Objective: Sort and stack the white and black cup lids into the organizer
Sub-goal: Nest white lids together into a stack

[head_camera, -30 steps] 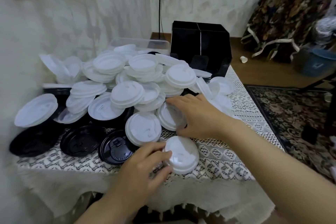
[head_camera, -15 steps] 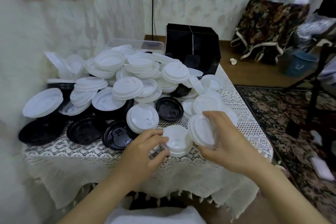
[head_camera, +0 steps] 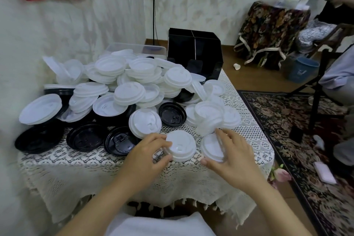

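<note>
Just right of the left grip (head_camera: 145, 157), which pinches a short white lid stack (head_camera: 180, 147), the right grip (head_camera: 229, 157) clasps a tilted white lid (head_camera: 211, 148), seemingly to add it; the organizer (head_camera: 195, 50) stands well beyond both.

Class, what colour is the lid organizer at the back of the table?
The organizer is black, clearest in the head view.
</note>
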Available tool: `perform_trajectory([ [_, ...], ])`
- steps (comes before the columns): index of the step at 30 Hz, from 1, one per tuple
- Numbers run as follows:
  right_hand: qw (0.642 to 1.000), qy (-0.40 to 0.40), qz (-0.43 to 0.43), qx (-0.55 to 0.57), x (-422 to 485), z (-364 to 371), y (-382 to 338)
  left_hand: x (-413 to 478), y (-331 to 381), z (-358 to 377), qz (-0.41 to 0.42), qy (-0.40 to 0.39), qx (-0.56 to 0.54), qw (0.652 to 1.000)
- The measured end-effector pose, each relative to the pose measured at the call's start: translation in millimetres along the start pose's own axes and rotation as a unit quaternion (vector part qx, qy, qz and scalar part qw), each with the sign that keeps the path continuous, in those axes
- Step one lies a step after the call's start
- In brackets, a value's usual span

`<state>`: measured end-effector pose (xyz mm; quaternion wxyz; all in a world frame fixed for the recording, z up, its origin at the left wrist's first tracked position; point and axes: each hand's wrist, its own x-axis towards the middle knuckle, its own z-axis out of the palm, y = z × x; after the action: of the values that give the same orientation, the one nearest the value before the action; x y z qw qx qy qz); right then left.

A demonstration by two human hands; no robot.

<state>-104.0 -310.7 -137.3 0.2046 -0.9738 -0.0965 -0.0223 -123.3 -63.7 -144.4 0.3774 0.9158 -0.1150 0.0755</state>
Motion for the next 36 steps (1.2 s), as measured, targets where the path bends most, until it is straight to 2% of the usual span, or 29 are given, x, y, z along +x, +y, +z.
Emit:
perform_trajectory([
  [3,0.993,-0.056,-0.049,0.088,0.5,-8.9,10.0,2.0,1.6,-2.0,-0.011,-0.016,-0.012,1.000],
  [5,0.990,-0.067,-0.052,0.113,1.2,-14.1,12.3,3.4,3.5,-2.5,-0.022,-0.023,-0.021,0.999],
  [13,0.992,-0.038,-0.009,0.122,10.7,-20.9,5.6,0.9,9.0,0.9,-0.044,-0.009,-0.023,0.999],
  [16,0.995,-0.016,0.015,0.099,6.1,-26.8,9.1,0.9,9.9,1.4,-0.043,-0.003,-0.022,0.999],
  [22,0.995,0.024,0.078,-0.053,-8.9,-53.2,16.7,-0.9,9.7,2.7,-0.040,0.011,-0.020,0.999],
  [25,0.994,0.094,0.029,0.045,-10.3,-55.3,0.3,-0.7,9.9,3.8,-0.039,0.016,-0.017,0.999],
  [28,0.986,0.087,-0.029,0.142,-5.8,-39.4,-33.5,-1.3,10.2,4.2,-0.035,0.018,-0.010,0.999],
  [32,0.980,0.064,-0.096,0.162,4.6,-4.1,-66.2,-2.9,10.5,3.3,-0.041,0.028,-0.040,0.998],
  [36,0.982,0.060,-0.100,0.152,15.6,17.3,-72.0,-2.9,8.6,3.0,-0.057,0.025,-0.072,0.996],
])
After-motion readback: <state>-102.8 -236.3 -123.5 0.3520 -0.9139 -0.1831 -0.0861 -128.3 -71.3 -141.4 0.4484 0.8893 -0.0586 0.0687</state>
